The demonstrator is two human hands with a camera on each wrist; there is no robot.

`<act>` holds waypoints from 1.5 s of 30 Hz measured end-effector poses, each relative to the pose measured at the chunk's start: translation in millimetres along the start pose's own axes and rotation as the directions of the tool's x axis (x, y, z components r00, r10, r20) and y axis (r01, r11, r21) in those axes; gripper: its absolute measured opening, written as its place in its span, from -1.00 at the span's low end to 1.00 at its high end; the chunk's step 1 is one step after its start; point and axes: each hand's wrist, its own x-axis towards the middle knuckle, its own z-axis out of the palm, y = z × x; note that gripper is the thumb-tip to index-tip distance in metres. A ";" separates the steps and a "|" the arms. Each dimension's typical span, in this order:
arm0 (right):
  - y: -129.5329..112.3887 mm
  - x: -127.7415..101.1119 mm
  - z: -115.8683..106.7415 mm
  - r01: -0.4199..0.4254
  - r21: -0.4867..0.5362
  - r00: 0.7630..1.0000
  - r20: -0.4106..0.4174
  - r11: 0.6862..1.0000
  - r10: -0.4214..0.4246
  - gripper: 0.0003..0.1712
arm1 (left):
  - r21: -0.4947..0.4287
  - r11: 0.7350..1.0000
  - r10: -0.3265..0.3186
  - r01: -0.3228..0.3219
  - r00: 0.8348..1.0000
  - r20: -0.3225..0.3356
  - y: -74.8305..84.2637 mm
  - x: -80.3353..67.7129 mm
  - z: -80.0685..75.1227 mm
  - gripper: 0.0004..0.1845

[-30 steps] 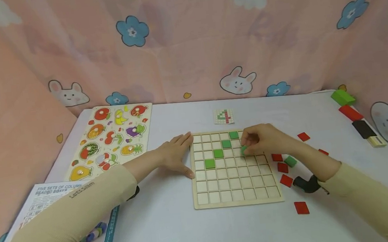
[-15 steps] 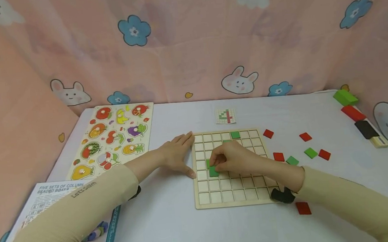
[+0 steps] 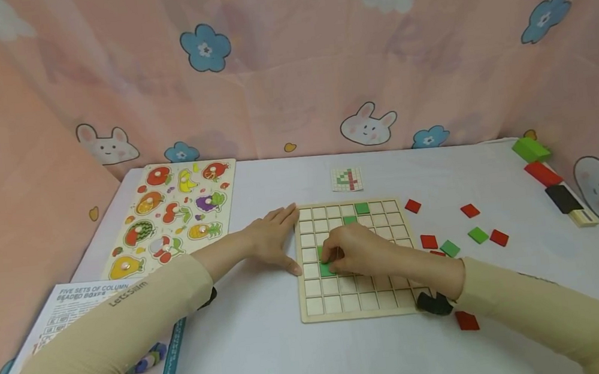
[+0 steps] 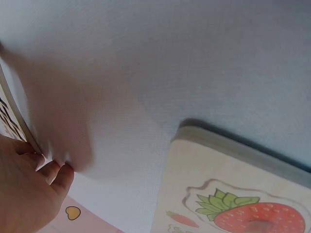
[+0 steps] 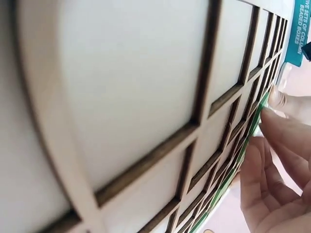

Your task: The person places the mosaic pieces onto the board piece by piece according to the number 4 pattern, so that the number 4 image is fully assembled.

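Right hand (image 3: 357,252) over the wooden grid board (image 3: 362,307), fingers (image 5: 282,127) curled narrow around a green tile (image 3: 327,268) held at a cell in the board's left columns, about 9 o'clock from board centre. Whether the tile sits fully in the cell: cannot tell, hand covers it.

Left hand (image 3: 272,242) flat on the counter (image 3: 272,358), fingers straight and spread, pressed against the board's left edge.

Other green tiles on board: one in the top row (image 3: 362,208), another just below it toward 7 o'clock (image 3: 350,220).

Loose red and green tiles (image 3: 448,248) on the counter at 3 o'clock of the board. Small pattern card (image 3: 346,179) at 12 o'clock. Fruit puzzle board (image 3: 172,214) at 10 o'clock; printed box (image 3: 72,305) at 8 o'clock, under the left sleeve.
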 end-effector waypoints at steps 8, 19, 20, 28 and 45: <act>26.4 -21.5 -40.4 -0.098 -0.013 0.993 -0.073 0.995 0.097 -0.80 | 0.011 1.000 0.004 -0.004 1.000 0.004 0.0 3.1 0.9 0.37; 133.4 -104.6 -120.6 -0.421 -0.064 0.905 0.045 0.905 0.424 -0.76 | 0.029 1.000 -0.005 0.005 1.000 0.003 -1.6 4.1 3.0 0.38; 142.9 -111.6 -122.2 -0.447 -0.046 0.890 0.078 0.893 0.449 -0.74 | 0.028 1.000 -0.002 0.002 1.000 0.001 -1.7 4.3 3.3 0.38; 180.8 -141.9 -120.2 -0.504 -0.043 0.848 0.167 0.863 0.503 -0.67 | 0.031 1.000 -0.004 0.004 1.000 -0.002 -2.2 5.8 3.7 0.38; 133.7 -105.9 -103.0 -0.319 -0.032 0.948 0.013 0.947 0.319 -0.88 | 0.022 1.000 -0.010 0.010 1.000 0.004 -1.0 4.8 2.6 0.38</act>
